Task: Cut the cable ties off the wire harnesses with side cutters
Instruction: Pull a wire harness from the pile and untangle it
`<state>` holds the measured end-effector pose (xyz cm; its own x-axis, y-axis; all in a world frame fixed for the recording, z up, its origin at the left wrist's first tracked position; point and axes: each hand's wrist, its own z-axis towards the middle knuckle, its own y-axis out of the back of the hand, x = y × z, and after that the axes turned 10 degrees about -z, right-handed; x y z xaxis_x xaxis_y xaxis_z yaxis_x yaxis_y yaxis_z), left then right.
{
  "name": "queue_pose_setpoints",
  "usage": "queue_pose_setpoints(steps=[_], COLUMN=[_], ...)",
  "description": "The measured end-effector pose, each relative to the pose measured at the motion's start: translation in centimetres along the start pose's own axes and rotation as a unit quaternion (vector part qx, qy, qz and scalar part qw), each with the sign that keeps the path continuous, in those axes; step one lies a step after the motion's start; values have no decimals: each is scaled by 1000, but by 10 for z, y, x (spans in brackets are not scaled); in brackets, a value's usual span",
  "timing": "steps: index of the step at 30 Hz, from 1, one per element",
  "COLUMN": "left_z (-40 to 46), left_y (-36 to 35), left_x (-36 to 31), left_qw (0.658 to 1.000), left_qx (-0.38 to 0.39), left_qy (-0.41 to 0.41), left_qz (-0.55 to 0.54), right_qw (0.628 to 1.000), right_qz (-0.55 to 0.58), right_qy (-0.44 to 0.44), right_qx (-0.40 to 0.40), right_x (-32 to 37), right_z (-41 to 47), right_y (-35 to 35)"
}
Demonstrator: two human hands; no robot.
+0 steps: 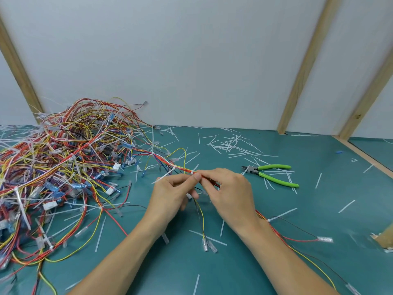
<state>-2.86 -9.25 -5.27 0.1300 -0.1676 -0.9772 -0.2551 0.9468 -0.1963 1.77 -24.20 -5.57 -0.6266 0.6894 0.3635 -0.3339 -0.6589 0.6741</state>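
Observation:
A wire harness (182, 168) of red, orange and yellow wires runs from the big pile across the table's middle. My left hand (172, 193) and my right hand (229, 192) both pinch it just above the table, fingertips meeting beside a white cable tie (193, 171) on the bundle. A second white cable tie (173, 168) sits further up the same harness. The side cutters (270, 174), with green handles, lie on the table to the right of my hands, apart from them.
A large tangled pile of harnesses (63, 162) fills the left of the teal table (319, 209). Cut white tie pieces (231, 143) litter the surface. A white wall with wooden battens (306, 67) stands behind. A wooden strip (365, 156) edges the right.

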Motion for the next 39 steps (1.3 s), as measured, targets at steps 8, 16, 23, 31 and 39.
queue_pose_setpoints(steps=[8,16,23,31,39], left_z=[8,13,18,25,23], left_y=[8,18,25,37,39], left_x=[-1,-5,-9,-14,-17], left_qw=[992,983,951,927,943], left_qx=[-87,-35,-57,-125,-153], left_qy=[34,65,75,56,35], left_qz=[-81,-165,-295,-349,-293], right_qw=[993,987,986,967,742], right_qz=[52,101,-39,55,473], right_qy=[3,-113,-93,-193,-302], right_qx=[-105,-55,130,159,366], right_x=[7,4,-7,-21,-35], right_z=[3,4,5,13,23], right_y=[-2,10,13,12,33])
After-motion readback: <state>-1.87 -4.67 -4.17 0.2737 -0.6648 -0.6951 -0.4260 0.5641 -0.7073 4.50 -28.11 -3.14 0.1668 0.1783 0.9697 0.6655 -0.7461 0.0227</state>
